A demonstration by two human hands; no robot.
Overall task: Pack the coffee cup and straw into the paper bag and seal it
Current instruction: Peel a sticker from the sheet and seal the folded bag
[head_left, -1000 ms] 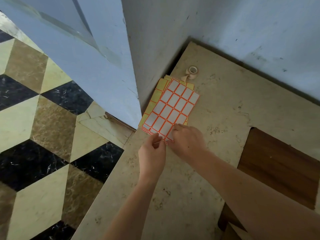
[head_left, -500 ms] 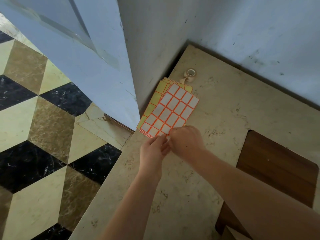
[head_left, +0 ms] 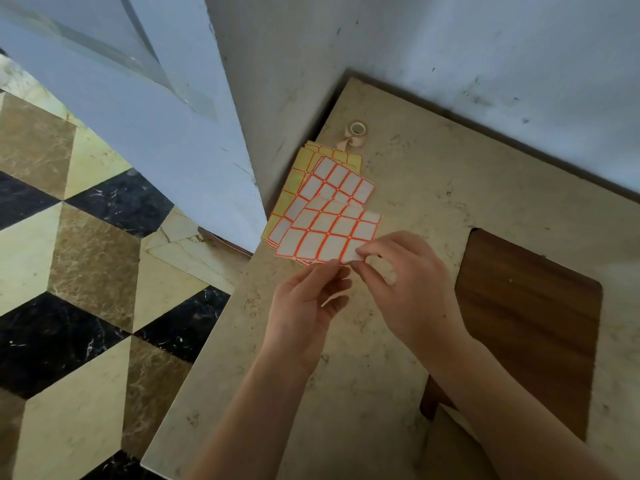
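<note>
A sheet of white labels with orange borders point(head_left: 322, 233) is lifted off a stack of label sheets point(head_left: 304, 178) near the wall corner. My left hand point(head_left: 308, 306) pinches the sheet's near edge. My right hand point(head_left: 401, 285) pinches a label at the sheet's near right corner. A brown corner, perhaps of the paper bag point(head_left: 446, 441), shows at the bottom beside my right forearm. No coffee cup or straw is in view.
The work surface is a beige stone counter point(head_left: 433, 188) set into a wall corner. A small tape roll point(head_left: 356, 131) lies behind the stack. A dark wooden panel point(head_left: 526, 327) sits to the right. The counter's left edge drops to a patterned floor point(head_left: 69, 271).
The top label sheet has been lifted off the stack and pulled toward me. Both hands now pinch its near edge, the right at a corner label.
</note>
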